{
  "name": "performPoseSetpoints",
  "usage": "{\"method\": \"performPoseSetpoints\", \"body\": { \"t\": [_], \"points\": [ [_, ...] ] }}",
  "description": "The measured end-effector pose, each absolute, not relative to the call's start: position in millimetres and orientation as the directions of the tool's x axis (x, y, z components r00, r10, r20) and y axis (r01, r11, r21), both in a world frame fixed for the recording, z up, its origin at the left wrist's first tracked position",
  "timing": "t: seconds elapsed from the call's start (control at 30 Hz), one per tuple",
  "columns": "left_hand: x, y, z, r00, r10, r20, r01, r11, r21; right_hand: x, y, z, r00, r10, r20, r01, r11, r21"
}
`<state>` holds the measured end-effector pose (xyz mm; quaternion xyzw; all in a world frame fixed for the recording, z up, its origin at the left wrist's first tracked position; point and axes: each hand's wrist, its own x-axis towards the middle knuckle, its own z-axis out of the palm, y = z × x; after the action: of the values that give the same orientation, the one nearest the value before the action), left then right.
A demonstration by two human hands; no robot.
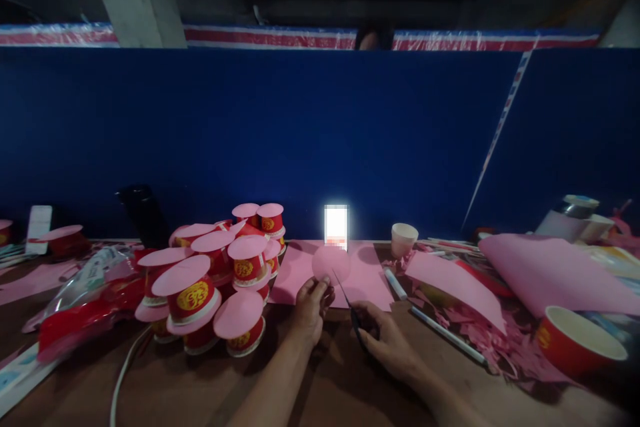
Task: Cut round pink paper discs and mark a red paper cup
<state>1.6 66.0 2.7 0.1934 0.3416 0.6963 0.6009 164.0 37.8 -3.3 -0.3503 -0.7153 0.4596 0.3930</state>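
My left hand [311, 307] pinches the lower edge of a round pink paper disc [330, 260], raised above the table. In my right hand [383, 337] are scissors [354, 317] with dark handles, their thin blade pointing up and left across the disc's lower right part. Whether the blades touch the disc's edge I cannot tell. Behind both hands a pink paper sheet [290, 277] lies flat on the brown table. To the left, several red paper cups [193, 297] with gold prints are stacked upside down, with pink discs on top.
A bright phone-like screen [336, 223] stands by the blue partition [320, 127]. On the right are a white cup [404, 239], a pen [447, 335], pink paper scraps [480, 337] and a red bowl [580, 340]. Red plastic packaging [90, 313] and a white cable [123, 373] lie left.
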Motion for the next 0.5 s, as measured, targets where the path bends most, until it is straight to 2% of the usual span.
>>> {"method": "performPoseSetpoints", "body": {
  "t": [0.2, 0.5],
  "points": [
    [5.2, 64.4, 1.3, -0.221, 0.974, -0.057, -0.556, -0.077, 0.828, 164.1, 38.5, -3.6, -0.439, 0.867, 0.236, 0.134, 0.323, -0.937],
    [3.3, 64.5, -1.7, -0.195, 0.981, 0.005, -0.498, -0.103, 0.861, 164.1, 38.6, -5.3, -0.417, 0.880, 0.230, 0.114, 0.301, -0.947]
  ]
}}
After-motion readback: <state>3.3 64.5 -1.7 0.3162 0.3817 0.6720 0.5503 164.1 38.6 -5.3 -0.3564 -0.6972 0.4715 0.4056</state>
